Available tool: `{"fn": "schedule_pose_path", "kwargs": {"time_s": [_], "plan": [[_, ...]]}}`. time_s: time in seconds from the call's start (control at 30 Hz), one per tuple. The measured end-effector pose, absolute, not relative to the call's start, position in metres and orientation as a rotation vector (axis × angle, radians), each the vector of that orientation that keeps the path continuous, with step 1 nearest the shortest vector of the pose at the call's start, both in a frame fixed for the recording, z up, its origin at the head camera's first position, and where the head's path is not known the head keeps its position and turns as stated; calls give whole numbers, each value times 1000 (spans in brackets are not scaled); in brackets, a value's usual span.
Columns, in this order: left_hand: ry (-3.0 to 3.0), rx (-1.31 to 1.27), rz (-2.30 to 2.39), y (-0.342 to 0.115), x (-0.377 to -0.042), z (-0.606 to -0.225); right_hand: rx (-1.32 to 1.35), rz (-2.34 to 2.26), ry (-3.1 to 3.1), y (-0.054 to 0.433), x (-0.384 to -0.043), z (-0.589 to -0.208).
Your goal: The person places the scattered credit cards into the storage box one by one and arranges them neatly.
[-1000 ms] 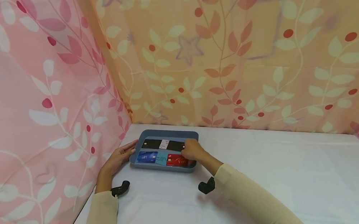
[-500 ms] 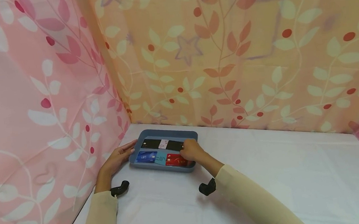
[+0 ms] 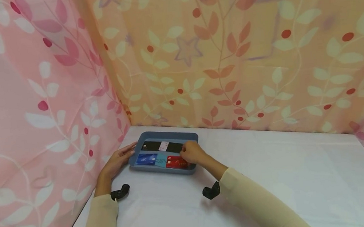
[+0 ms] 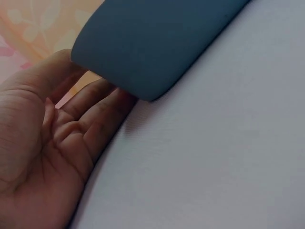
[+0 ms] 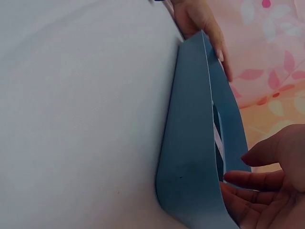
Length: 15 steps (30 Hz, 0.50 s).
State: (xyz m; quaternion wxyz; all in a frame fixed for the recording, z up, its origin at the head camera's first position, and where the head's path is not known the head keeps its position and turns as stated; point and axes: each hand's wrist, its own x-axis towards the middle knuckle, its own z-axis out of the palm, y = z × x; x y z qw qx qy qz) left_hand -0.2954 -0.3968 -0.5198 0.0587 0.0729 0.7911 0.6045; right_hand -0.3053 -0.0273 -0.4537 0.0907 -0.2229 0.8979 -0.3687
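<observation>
A blue-grey tray [image 3: 164, 169] lies on the white table, with two rows of cards inside. Its back row has a black card [image 3: 151, 146], a white patterned card [image 3: 163, 146] and another black card [image 3: 174, 148]. In front lie a blue card [image 3: 145, 159], a teal card [image 3: 161, 161] and a red card [image 3: 174, 161]. My left hand [image 3: 117, 163] rests with extended fingers against the tray's left side. Over the tray's right end, my right hand [image 3: 193, 152] reaches in by the red card. In the right wrist view its thumb stands apart from the index finger; the other fingertips are partly hidden.
A pink leaf-patterned cloth [image 3: 53, 115] hangs close on the left, and an orange one [image 3: 228, 50] stands behind the table. White tabletop [image 3: 273, 177] stretches to the right and in front. A black wrist device [image 3: 211, 191] sits below my right wrist.
My right hand has shifted slightly left over the red card, covering more of its print. The left hand stays at the tray's side. The head view has turned a little.
</observation>
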Motion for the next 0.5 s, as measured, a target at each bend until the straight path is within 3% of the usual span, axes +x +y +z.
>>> {"fn": "schedule_pose_path", "kwargs": {"time_s": [0.4,0.5], "plan": [[2355,145,1807,-402,-296,-504,-827,-1166,2745,-16,-303,-431],[2461,230,1677,-405,-293,-497,-862,-1156,2757,-11,-301,-423]]}}
